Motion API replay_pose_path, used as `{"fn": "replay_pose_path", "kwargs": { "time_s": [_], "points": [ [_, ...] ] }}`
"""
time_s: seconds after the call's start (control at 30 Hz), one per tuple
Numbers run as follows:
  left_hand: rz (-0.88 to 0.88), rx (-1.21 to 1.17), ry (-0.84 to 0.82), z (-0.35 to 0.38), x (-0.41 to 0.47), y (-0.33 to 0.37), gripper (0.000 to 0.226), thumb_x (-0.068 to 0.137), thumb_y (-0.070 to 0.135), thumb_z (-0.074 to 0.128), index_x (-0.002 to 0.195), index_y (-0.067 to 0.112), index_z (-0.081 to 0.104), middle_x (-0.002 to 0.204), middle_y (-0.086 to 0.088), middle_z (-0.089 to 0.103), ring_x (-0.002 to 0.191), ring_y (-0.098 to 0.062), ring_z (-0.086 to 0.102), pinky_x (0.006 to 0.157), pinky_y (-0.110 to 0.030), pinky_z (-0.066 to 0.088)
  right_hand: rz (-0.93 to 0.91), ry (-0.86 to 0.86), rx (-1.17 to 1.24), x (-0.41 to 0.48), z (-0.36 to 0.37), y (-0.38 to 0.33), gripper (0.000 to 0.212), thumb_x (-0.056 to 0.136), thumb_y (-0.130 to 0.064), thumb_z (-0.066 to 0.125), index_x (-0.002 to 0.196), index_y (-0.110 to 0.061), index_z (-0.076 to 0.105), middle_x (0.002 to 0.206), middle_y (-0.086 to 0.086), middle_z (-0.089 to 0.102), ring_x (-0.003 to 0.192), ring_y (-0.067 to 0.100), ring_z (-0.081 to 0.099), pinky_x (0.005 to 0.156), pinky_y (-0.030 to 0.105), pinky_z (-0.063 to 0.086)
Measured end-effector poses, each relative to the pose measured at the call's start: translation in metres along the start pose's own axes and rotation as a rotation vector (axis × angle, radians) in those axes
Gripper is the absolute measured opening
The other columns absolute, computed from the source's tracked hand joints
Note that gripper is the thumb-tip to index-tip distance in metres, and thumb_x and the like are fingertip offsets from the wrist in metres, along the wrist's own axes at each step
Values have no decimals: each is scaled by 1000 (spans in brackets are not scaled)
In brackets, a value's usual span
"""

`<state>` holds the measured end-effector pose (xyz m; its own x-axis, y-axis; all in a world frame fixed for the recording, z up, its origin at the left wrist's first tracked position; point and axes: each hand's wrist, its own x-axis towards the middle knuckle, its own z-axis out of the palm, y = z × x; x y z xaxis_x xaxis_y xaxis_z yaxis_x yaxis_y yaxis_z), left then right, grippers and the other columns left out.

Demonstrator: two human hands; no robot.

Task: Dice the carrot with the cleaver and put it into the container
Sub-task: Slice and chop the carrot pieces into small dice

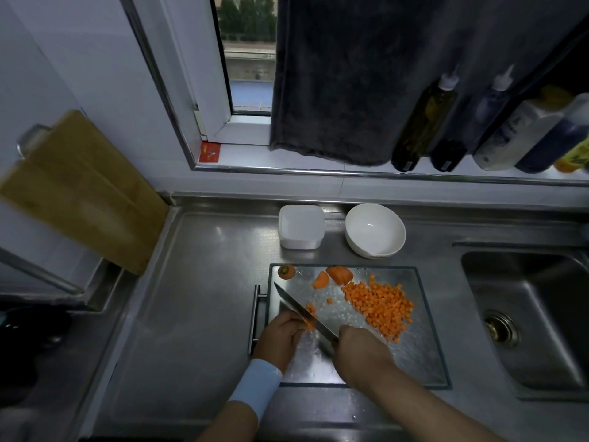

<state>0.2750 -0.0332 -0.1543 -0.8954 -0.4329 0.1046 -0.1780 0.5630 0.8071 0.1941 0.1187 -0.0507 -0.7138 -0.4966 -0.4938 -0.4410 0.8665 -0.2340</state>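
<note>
Right hand [360, 349] is wrapped round the handle of the cleaver [302, 311], blade angled across the cutting board [427, 355]. Left hand [280, 334] is curled, pinning a small carrot piece [309, 323] against the blade's left face.

Looks mid-dice. Best practice here: keep the curl tight with knuckles guiding the blade, and use short, even strokes. The board looks wet, so the piece may slip.

Diced pile [379, 309] lies right of the blade, uncut chunks [339, 275] at the far edge. Container [301, 226] stands on the desk [197, 298] beyond the board, no carrot in it yet.

Bottles [424, 122] on the sill and a red card [210, 152] carry print, too blurred to read.
</note>
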Motion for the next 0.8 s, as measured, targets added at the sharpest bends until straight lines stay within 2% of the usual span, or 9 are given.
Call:
{"fn": "replay_pose_path", "kwargs": {
  "time_s": [0.17,0.23,0.3,0.4,0.53,0.6,0.67,0.73,0.8],
  "points": [
    [-150,-102,-38,-1,0,0,14,88,8,66,94,16,76,98,27,62,95,16,55,87,-3,37,37,-43,10,5,3,-1,20,93,-20,53,111,-18,61,111,4,66,101,22,64,72,26,43],
    [-194,-130,-47,-2,1,1,14,89,9,65,93,17,75,94,29,63,93,15,56,84,-3,37,41,-47,17,9,6,-2,20,94,-21,54,113,-17,61,112,4,67,102,22,65,75,26,45],
    [-192,-93,-59,-3,2,3,12,90,12,64,92,17,74,94,26,62,91,14,56,82,-2,37,39,-50,35,13,11,-3,21,96,-28,54,113,-18,61,113,3,67,103,21,65,78,27,47],
    [-126,17,-77,-4,1,3,13,89,13,61,91,13,74,97,16,64,91,6,56,82,-9,40,49,-47,74,17,17,-8,22,97,-34,53,110,-20,63,110,2,68,100,20,65,78,27,49],
    [-143,-6,-68,-7,2,2,14,88,10,63,90,19,74,95,34,57,92,16,53,82,-3,38,46,-43,98,21,15,-14,16,94,-34,54,102,-23,63,101,0,68,94,20,65,72,28,47],
    [-146,12,-81,-7,2,1,14,90,13,62,91,21,73,92,37,57,92,18,53,80,-3,37,38,-43,95,22,14,-15,16,94,-34,53,100,-24,63,100,1,68,92,21,65,70,27,45],
    [-141,28,-93,-9,2,2,15,91,16,58,91,19,73,92,31,60,92,14,54,80,-7,38,35,-41,106,22,12,-14,16,94,-34,52,99,-23,63,100,2,69,91,21,65,69,27,44],
    [-82,114,-122,-8,2,1,24,91,19,51,97,12,73,104,11,65,96,-1,57,81,-13,37,37,-39,114,18,6,-13,15,93,-32,53,97,-23,63,98,2,68,90,21,65,68,27,43],
    [-44,179,-133,-9,2,2,24,93,12,50,103,6,71,114,-4,63,102,-12,53,80,-7,31,29,-30,122,12,3,-12,14,92,-32,54,97,-22,63,97,1,68,90,22,65,68,27,42]
  ]
}}
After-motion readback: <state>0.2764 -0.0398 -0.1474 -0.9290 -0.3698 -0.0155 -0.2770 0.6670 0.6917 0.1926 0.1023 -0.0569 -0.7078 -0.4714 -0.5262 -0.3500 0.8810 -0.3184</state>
